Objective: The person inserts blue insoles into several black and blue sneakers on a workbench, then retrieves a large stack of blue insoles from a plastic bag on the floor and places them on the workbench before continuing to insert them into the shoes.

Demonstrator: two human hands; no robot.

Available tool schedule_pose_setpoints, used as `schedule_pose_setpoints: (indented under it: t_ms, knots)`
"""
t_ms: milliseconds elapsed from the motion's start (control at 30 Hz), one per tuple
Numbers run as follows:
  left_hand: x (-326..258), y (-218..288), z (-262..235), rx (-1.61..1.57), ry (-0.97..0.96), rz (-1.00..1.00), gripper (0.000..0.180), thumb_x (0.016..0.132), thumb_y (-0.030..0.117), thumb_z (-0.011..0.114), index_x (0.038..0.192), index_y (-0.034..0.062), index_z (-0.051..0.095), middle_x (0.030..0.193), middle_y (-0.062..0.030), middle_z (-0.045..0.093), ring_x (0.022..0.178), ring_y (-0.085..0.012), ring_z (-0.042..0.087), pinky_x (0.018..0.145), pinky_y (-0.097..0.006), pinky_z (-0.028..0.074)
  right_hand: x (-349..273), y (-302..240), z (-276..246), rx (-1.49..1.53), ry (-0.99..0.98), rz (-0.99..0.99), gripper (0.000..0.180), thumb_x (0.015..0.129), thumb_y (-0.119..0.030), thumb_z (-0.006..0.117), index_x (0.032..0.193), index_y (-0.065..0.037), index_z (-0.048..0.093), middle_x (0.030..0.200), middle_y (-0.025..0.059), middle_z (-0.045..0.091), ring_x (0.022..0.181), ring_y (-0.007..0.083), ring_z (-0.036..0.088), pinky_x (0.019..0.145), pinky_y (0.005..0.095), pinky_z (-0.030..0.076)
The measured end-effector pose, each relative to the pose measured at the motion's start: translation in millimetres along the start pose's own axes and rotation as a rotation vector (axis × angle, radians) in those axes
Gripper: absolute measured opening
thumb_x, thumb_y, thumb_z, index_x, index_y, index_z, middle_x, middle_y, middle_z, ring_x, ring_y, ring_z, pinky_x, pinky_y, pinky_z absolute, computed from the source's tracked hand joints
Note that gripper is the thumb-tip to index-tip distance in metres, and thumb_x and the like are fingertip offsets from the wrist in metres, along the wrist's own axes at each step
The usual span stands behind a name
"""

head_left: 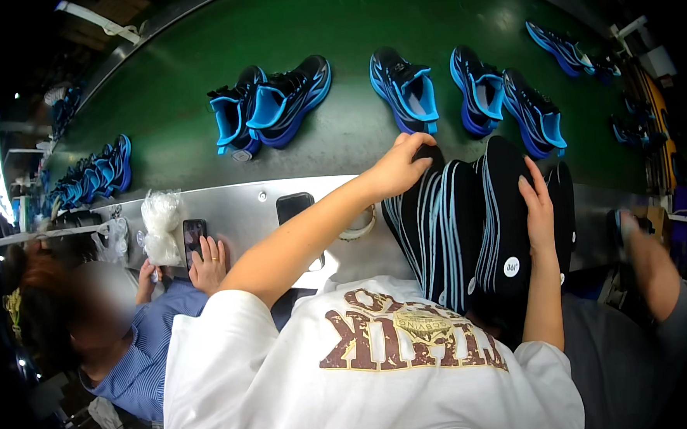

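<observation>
Several black insoles [499, 183] with light blue edges stand packed in a row against my front, some with a round white sticker at the heel. My left hand [401, 165] is closed at the far tip of the leftmost insole, thumb and fingers pinching it. On the right side of the row, my right hand [540, 208] grips the insoles, fingers stretched along a black face. Just beyond my left hand, a black and blue sports shoe [404, 91] sits on the green belt, its heel loop near my fingers.
More shoes stand on the green belt [175, 107]: a pair [272, 105] to the left, others to the right [508, 101]. A dark phone [295, 208] and a roll of tape [358, 228] lie on the metal ledge. Co-workers sit on both sides; the left one's hand [208, 264] touches a phone.
</observation>
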State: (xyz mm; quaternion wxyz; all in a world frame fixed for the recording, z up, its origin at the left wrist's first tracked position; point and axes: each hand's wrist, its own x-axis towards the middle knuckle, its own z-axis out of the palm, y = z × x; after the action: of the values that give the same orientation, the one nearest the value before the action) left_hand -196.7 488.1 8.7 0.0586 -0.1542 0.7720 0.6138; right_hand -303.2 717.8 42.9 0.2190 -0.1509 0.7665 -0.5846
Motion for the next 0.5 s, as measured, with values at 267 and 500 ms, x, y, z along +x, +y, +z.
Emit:
schedule_pose_setpoints:
  t_ms: [267,500]
  knots:
    - [9.4,-5.1,-7.7,-0.147,0.012,-0.505,0.065,0.073,0.047,0.057,0.119,0.0026,0.043,0.113,-0.0143,0.049,0.108,-0.0262,0.042,0.09,-0.033,0.034,-2.3,9.2,-0.7,0.146,0.029,-0.015,0.042,0.084,-0.012,0.05,0.123,-0.001,0.041,0.12,0.0097,0.045,0.108,0.0136,0.044,0.091,0.0226,0.033]
    - [8.4,12.2,3.8,0.175,-0.013,-0.129,0.073,0.067,0.055,0.06,0.113,-0.0007,0.048,0.115,-0.021,0.038,0.113,-0.0309,0.036,0.093,-0.036,0.032,-2.1,9.3,-2.3,0.104,0.06,-0.023,0.042,0.084,-0.013,0.051,0.123,-0.001,0.041,0.12,0.0106,0.045,0.108,0.0147,0.045,0.091,0.023,0.033]
